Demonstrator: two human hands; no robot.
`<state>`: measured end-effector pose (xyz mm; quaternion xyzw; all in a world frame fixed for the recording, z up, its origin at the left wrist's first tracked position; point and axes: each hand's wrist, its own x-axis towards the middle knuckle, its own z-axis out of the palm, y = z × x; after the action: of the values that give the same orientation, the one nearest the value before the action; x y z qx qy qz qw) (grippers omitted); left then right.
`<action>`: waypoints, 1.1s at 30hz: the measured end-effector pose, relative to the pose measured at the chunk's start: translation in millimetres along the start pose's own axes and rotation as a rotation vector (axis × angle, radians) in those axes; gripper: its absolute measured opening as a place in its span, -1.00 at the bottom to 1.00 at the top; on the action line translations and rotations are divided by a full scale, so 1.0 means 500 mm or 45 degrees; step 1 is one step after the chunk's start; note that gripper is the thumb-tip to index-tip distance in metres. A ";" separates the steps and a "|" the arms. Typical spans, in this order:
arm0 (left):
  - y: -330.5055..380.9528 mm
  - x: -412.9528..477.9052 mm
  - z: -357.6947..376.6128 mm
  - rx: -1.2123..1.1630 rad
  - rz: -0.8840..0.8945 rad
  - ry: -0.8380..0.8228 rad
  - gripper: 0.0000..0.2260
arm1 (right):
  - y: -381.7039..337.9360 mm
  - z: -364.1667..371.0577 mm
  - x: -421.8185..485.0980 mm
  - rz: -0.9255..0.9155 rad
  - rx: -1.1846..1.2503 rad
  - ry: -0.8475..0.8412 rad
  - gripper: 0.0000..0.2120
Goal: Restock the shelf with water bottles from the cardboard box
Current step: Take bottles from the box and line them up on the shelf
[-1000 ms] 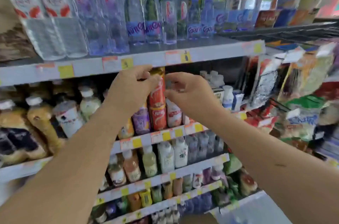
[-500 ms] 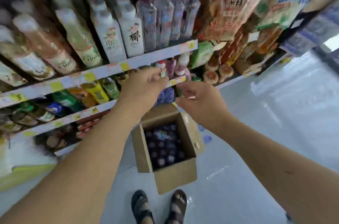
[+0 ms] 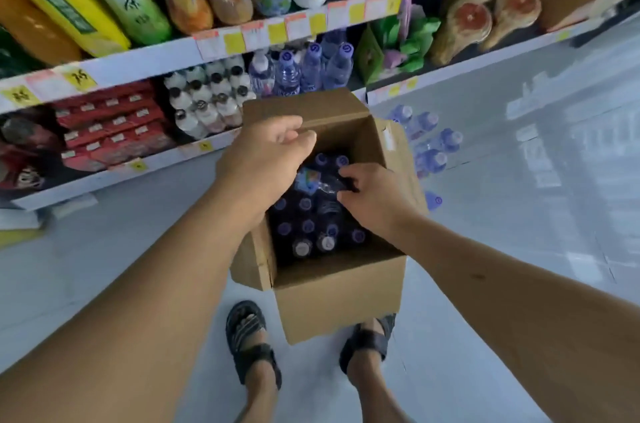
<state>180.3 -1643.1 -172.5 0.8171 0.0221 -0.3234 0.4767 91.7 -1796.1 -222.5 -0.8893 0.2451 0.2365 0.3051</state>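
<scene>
Status: left hand is low over the far-left side of the open cardboard box, fingers curled down. My palm hides what's under it, so I can't tell if it holds anything. Water bottles stand caps-up inside, dark and hard to count. Right hand has its fingers curled onto one raised bottle, blurred. The box stands on the floor by the bottom shelf. Loose bottles lie right of it, partly hidden.
</scene>
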 end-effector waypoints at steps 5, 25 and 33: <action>-0.129 0.122 0.095 -0.106 -0.099 0.070 -0.65 | 0.091 0.163 0.195 -0.062 -0.107 -0.049 -0.59; -0.201 0.169 0.121 -0.271 -0.101 0.146 -0.69 | 0.104 0.258 0.284 -0.226 -0.396 0.039 -0.36; -0.057 -0.008 0.043 0.192 0.169 -0.229 -0.31 | -0.019 -0.037 0.029 0.123 0.630 -0.205 -0.69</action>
<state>156.2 -1643.7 -199.1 0.8180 -0.0991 -0.3638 0.4344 113.5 -1806.0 -213.7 -0.7532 0.3124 0.2537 0.5203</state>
